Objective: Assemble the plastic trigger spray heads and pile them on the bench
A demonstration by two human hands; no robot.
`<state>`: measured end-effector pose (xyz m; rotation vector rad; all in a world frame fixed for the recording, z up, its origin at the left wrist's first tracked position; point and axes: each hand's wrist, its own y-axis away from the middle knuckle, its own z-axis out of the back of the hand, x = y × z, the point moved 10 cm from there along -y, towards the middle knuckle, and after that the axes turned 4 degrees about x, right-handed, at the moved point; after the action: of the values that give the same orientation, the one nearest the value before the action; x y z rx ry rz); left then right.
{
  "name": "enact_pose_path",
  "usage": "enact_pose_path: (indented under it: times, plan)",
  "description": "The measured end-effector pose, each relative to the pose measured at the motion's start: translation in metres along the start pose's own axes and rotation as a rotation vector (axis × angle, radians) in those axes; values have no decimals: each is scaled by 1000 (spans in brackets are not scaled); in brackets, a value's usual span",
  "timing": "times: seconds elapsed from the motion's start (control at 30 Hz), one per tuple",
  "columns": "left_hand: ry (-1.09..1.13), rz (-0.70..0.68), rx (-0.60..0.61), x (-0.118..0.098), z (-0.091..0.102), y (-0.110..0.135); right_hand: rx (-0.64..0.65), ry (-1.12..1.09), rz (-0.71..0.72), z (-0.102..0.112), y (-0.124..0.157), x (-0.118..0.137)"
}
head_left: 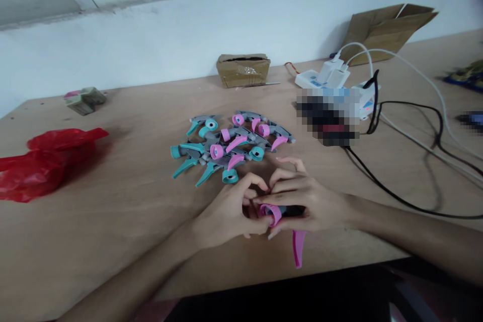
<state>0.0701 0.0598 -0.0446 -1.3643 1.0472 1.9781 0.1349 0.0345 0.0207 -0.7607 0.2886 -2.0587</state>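
Note:
Close to the table's front edge, both hands are closed on one trigger sprayer head (298,247) with a pink ring and pink lever. My right hand (315,198) wraps its dark body, and the lever hangs down below the palm. Thumb and fingers of my left hand (228,216) pinch at the pink ring (277,214), where the fingertips of both hands meet. Part of the sprayer's body is hidden by the fingers. Just beyond the hands lies a heap of similar grey sprayer heads, some with pink parts (236,143) and others with teal parts (184,166).
At the left lies a red plastic bag (49,163), with a small wrapped block (85,100) behind it. Cardboard boxes (243,71) (381,32) stand along the wall. A white power strip (307,79) with chargers sits at right, and a black cable (392,201) crosses the table (151,241).

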Motion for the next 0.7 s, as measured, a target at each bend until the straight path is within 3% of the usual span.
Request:
enact_pose_path:
  times: [0.33, 0.7]
  plan:
    - [-213, -173, -89, -24, 0, 1, -5, 0, -1, -1, 1, 1]
    - [-321, -171, -144, -29, 1, 6, -76, 64, -25, 5, 0, -2]
